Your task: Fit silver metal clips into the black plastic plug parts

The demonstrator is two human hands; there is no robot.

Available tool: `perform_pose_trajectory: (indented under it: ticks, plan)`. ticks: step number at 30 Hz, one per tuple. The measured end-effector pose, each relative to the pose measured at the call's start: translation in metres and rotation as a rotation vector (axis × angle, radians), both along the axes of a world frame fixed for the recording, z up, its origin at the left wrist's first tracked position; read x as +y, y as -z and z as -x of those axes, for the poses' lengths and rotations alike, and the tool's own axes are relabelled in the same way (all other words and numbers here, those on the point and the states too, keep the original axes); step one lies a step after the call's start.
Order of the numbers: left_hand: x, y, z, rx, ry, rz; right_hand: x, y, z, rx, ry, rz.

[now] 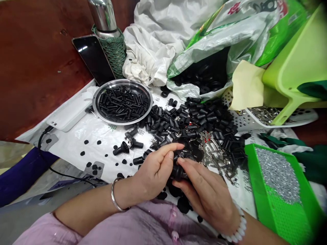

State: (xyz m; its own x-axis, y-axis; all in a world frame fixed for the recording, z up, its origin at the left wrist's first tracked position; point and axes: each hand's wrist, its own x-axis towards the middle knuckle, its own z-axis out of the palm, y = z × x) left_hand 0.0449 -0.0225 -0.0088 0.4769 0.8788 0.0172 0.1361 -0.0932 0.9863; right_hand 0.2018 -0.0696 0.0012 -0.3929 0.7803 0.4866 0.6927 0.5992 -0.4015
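Note:
My left hand (153,173) and my right hand (206,194) meet at the table's near edge, both closed around a small black plastic part (178,170) held between their fingertips. A silver bangle circles my left wrist and a white bead bracelet my right. Just beyond my fingers lies a heap of black plastic sleeves (194,119) mixed with small metal pieces (214,149). A few assembled black parts (122,148) lie loose to the left of my hands.
A steel dish (96,102) of black ribbed pieces stands at the back left, by a phone (93,58) and a netted flask (109,37). A green tray (258,190) of tiny silver parts sits right. Open bags (204,58) and a green scoop (293,68) crowd the back.

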Motion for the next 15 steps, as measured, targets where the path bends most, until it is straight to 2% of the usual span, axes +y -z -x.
perform_pose_trajectory:
  ticks: [2, 6, 8, 10, 12, 15]
  plan:
    - [-0.001, 0.001, 0.001, 0.024, -0.005, -0.097, -0.001, -0.002, 0.002, 0.157, 0.017, 0.149]
    - [0.003, 0.004, 0.004, -0.007, 0.012, -0.510, -0.002, -0.009, 0.009, 0.719, 0.072, 0.818]
    - [0.006, 0.007, 0.004, -0.062, 0.006, -0.702, 0.000, -0.013, 0.012, 0.897, 0.065, 1.048]
    - [0.010, 0.009, 0.004, -0.087, 0.026, -0.733, 0.003, -0.014, 0.014, 0.941, 0.065, 1.132]
    - [0.012, 0.010, 0.005, -0.085, 0.062, -0.636, 0.008, -0.014, 0.014, 0.881, 0.066, 1.139]
    - [0.015, 0.013, 0.015, -0.028, 0.017, -0.550, 0.012, -0.013, 0.009, 0.762, 0.083, 0.989]
